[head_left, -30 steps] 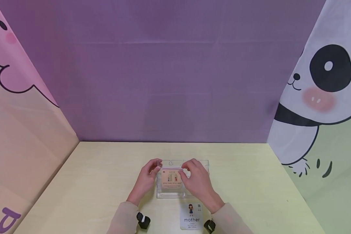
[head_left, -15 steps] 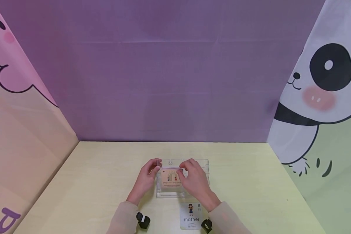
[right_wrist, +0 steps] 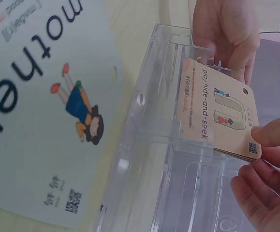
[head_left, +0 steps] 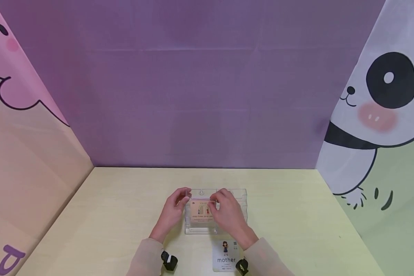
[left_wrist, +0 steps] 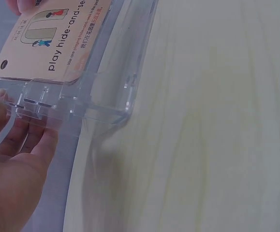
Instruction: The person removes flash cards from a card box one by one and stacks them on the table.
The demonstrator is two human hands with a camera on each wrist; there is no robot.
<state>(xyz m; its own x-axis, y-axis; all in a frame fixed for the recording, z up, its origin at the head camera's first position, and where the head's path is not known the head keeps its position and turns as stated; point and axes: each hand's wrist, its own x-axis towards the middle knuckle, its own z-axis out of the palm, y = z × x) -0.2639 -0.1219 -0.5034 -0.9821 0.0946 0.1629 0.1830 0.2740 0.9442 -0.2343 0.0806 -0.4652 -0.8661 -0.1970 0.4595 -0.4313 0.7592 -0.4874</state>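
Tabletop booth (head_left: pixel 207 88), cartoon panels (head_left: pixel 386 130)

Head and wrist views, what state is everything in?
Plastic holder: transparent, gripped at its left edge
Peach cards: stacked, picture showing, partly inside the plastic holder
Mother card: flat on the table, picture up, unheld
Left hand: gripping the plastic holder
Right hand: pinching the peach cards

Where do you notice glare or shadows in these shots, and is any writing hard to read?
Right wrist: small white glints on the clear plastic card holder; left wrist: soft shadow across the wood-grain tabletop; head: "mother" card's fine print too small to read.
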